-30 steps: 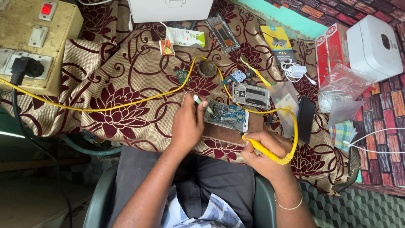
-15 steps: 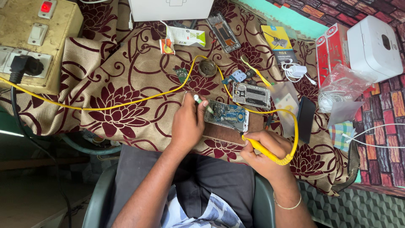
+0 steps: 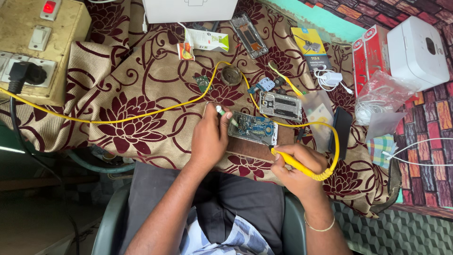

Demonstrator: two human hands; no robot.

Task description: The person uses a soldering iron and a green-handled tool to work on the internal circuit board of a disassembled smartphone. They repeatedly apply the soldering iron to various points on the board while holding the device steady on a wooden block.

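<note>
Cloth with a dark red flower print covers the surface [image 3: 141, 118], and the opened phone [image 3: 252, 128], its circuit board showing, lies on a wooden block near the front edge. Left of the phone, the left hand [image 3: 208, 137] pinches a thin white-and-green stick [image 3: 225, 114] whose tip touches the phone. Right of the phone, the right hand [image 3: 297, 167] grips a yellow soldering iron [image 3: 292, 161], tip at the phone's near edge.

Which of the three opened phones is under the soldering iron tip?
The opened phone with the blue circuit board, on the wooden block between both hands. The silver-framed one lies just behind it; the third, an empty frame, lies far back near the white box.
</note>
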